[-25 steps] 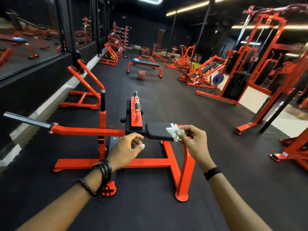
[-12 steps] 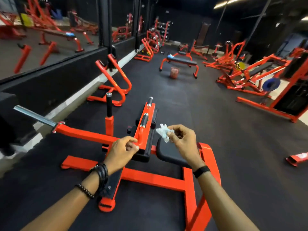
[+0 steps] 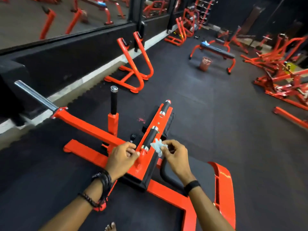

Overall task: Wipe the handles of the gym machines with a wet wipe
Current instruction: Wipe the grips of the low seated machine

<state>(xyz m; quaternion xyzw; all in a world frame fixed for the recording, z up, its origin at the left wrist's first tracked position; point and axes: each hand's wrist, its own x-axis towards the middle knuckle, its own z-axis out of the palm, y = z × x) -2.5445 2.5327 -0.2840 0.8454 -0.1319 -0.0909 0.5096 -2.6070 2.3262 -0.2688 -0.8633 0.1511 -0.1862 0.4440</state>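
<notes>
Hands at the near black handle of the red machine, closer than half a second ago.

Red machine (image 3: 93,130) fills more of the view than before; black floor (image 3: 216,130) around it. Near black handle (image 3: 150,136) lies along the machine's orange top bar. Right hand (image 3: 176,160), grip pinching the crumpled wet wipe (image 3: 156,145), now has the wipe touching the handle's lower right side; earlier it was short of it. Left hand (image 3: 122,157), fingers curled and holding nothing, sits just beside the handle's lower chrome collar (image 3: 144,148).
</notes>
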